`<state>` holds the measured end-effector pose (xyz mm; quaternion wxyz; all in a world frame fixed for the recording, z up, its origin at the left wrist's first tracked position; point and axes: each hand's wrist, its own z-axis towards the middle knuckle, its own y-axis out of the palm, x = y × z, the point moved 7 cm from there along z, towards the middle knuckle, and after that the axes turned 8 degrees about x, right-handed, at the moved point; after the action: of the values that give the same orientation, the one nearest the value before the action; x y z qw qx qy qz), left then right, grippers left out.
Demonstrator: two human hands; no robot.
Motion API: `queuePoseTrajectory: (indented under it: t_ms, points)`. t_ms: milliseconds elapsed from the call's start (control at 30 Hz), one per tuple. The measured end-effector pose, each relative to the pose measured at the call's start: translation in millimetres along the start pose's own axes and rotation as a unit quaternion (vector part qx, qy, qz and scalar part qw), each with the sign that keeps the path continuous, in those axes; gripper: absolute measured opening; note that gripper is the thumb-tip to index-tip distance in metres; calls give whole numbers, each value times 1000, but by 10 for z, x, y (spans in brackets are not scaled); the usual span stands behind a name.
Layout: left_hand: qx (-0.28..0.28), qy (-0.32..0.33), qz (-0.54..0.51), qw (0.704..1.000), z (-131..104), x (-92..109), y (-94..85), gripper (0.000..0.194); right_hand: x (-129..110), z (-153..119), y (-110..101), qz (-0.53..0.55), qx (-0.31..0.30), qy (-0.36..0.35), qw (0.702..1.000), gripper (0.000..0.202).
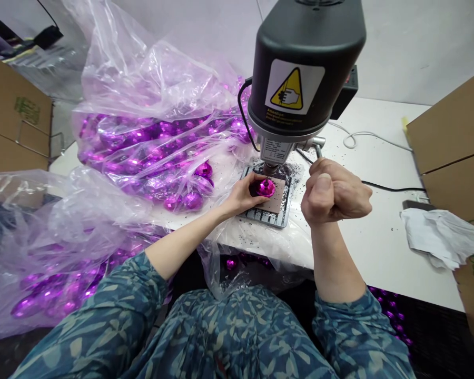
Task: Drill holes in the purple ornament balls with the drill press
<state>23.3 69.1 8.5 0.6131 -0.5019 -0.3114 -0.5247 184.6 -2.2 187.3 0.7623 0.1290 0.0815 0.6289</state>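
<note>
My left hand (248,193) grips a shiny magenta faceted ornament (266,188) between thumb and fingers. It rests on a tan pad on the metal base plate (278,220) of a black bench drill press (306,47). Directly above the ornament is the drill's lower end (270,167), which appears to meet its top; the exact contact is hard to make out. My right hand (332,193) is wrapped around the press's metal lever (319,150), to the right of the machine. Dark shavings are scattered around the base plate.
Clear plastic bags (142,131) full of magenta ornaments spread over the table's left side, with another bag (63,284) lower left. Cardboard boxes (454,126) stand at right and far left. A crumpled white cloth or paper (438,237) lies near the right edge. Cables cross the white table (383,237).
</note>
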Motion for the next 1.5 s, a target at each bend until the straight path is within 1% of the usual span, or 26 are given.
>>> queuePoseTrajectory:
  t_ms: [100, 200, 300, 433, 533, 600, 633, 667, 733, 800, 833, 867, 933, 967, 1033, 1100, 1133, 1167, 1200, 1233, 1267, 1300, 1333, 1367, 1433, 1500]
  points:
    - [3, -9, -3, 1000, -6, 18, -8, 58, -3, -47, -13, 15, 3, -13, 1000, 47]
    - [2, -17, 4, 1000, -11, 33, -8, 57, 0, -38, -7, 11, 12, 3, 1000, 50]
    - [4, -27, 13, 1000, 1, 35, 3, 58, 62, 133, 42, -18, 42, 59, 997, 53]
    - [18, -44, 39, 998, 13, 88, -23, 58, 282, 468, 149, -32, 78, 176, 981, 59]
    - [38, -55, 82, 994, -90, 244, -136, 55, 440, 589, 210, 21, 76, 246, 966, 58]
    - [36, -52, 117, 991, -262, 415, -223, 49, 482, 601, 212, 19, 67, 260, 963, 57]
    - [18, -41, 126, 991, -381, 517, -240, 46, 488, 595, 208, 13, 64, 261, 963, 57]
    - [-20, -24, 126, 992, -523, 620, -222, 44, 487, 586, 205, 12, 63, 261, 963, 56]
    - [-151, 22, 110, 982, -884, 798, -79, 42, 473, 571, 197, 29, 77, 259, 962, 56]
    - [-290, 62, 131, 946, -1300, 866, 106, 45, 466, 562, 198, 44, 90, 261, 960, 57]
    - [-335, 80, 168, 924, -1480, 847, 177, 44, 467, 559, 204, 44, 90, 263, 959, 57]
    - [-361, 96, 213, 903, -1617, 803, 225, 44, 472, 557, 209, 40, 88, 266, 959, 58]
    - [-368, 136, 272, 879, -1742, 723, 256, 41, 481, 557, 208, 35, 85, 267, 959, 59]
    - [-357, 158, 268, 881, -1727, 707, 234, 38, 484, 559, 201, 37, 87, 265, 960, 59]
    - [-298, 186, 214, 911, -1525, 711, 79, 28, 484, 563, 195, 41, 84, 263, 960, 59]
    - [-192, 176, 189, 947, -1121, 665, -220, 19, 481, 562, 200, 37, 72, 265, 961, 60]
    - [-132, 152, 216, 955, -879, 600, -398, 22, 478, 560, 201, 34, 69, 267, 961, 60]
    - [-69, 117, 272, 953, -634, 512, -586, 25, 474, 558, 198, 32, 70, 269, 960, 60]
    - [-23, 67, 345, 936, -408, 401, -760, 27, 472, 554, 190, 30, 75, 270, 959, 60]
    - [6, 15, 418, 908, -212, 288, -912, 30, 470, 550, 183, 29, 79, 271, 959, 59]
    - [19, -34, 476, 879, -49, 180, -1035, 32, 470, 546, 179, 27, 80, 270, 959, 59]
    - [16, -74, 518, 852, 83, 80, -1122, 33, 471, 542, 178, 24, 79, 270, 959, 59]
    - [6, -101, 547, 831, 188, -4, -1181, 34, 476, 537, 182, 19, 74, 271, 960, 60]
    - [-7, -115, 563, 818, 274, -71, -1216, 34, 478, 535, 185, 17, 70, 271, 960, 61]
    - [-38, -118, 568, 814, 399, -166, -1243, 31, 473, 538, 183, 23, 75, 266, 961, 61]
    - [-70, -117, 554, 821, 472, -220, -1254, 26, 461, 546, 185, 25, 80, 262, 961, 61]
